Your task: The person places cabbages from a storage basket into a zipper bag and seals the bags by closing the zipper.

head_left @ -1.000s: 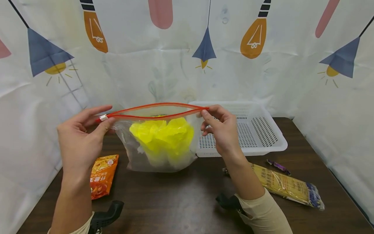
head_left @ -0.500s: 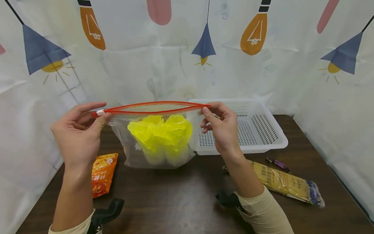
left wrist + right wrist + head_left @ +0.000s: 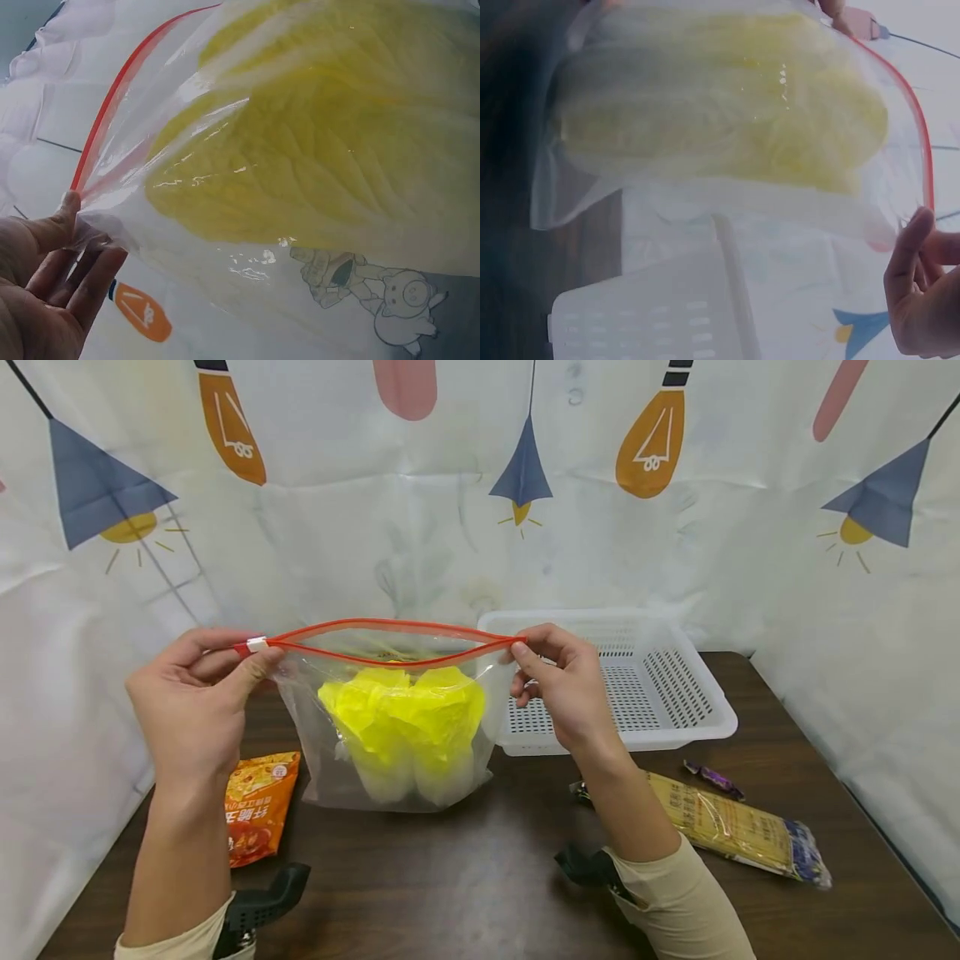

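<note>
A clear zip bag [image 3: 318, 768] with a red-edged mouth hangs between both hands over the table, its mouth parted in the middle. Through the film show yellow-and-white leafy heads [image 3: 408, 710] that look like baby cabbages. My left hand [image 3: 187, 702] pinches the bag's left top corner beside the white slider [image 3: 257, 644]. At the opposite corner my right hand [image 3: 566, 693] pinches the red strip between thumb and forefinger. A pig drawing is printed on the bag in the left wrist view.
Behind the right hand stands a white perforated basket [image 3: 697, 693]. An orange snack packet [image 3: 262, 810] lies left on the brown table [image 3: 450, 893]. A long yellow packet [image 3: 735, 827] and a small purple wrapped piece [image 3: 714, 779] lie at the right.
The bag's mouth first narrowed a little and now gapes wider. The bag has shifted slightly left in the head view, with both hands keeping their pinch on its corners.
</note>
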`<state>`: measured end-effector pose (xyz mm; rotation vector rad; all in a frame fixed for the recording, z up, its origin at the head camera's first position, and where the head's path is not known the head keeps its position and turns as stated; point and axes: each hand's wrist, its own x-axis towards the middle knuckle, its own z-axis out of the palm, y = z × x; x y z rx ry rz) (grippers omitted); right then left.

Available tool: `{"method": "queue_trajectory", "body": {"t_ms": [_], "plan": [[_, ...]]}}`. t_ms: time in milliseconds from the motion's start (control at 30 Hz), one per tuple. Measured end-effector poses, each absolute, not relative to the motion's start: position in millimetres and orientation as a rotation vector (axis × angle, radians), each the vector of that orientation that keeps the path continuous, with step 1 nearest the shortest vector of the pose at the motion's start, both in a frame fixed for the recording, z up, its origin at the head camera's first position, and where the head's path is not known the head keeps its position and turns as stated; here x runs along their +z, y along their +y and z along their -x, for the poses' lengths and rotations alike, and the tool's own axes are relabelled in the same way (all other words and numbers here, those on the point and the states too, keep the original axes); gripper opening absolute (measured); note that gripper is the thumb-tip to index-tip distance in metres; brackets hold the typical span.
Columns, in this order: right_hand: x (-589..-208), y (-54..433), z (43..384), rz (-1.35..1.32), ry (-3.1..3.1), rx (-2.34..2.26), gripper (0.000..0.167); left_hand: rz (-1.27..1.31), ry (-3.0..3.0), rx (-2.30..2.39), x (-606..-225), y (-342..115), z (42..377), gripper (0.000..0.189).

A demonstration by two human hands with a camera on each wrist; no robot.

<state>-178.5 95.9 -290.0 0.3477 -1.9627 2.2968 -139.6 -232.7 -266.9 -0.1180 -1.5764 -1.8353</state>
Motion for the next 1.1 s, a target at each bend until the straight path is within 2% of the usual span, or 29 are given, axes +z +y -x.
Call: {"method": "queue_trajectory", "body": {"t_ms": [300, 567, 867, 1100], "plan": [[-292.1, 97.5, 180.2, -0.326, -1.986, 2.295, 0.011, 0.029, -1.486, -1.950, -264.9, -234.2, 139.1, 0.027], [-290.7, 96.5, 179.5, -0.382, -2.013, 2.301, 0.009, 0.170, -1.585, -1.849, -270.1, -228.2, 141.7, 0.017], [-293.6, 96.1, 183.1, -0.337, -1.984, 2.336, 0.007, 0.044, -1.474, -1.781, -273.6, -231.2, 148.1, 0.029], [-296.1, 91.3, 181.7, -0.461, -1.861, 2.288, 0.007, 0.206, -1.372, -1.925, -272.7, -231.4, 143.9, 0.024]]}}
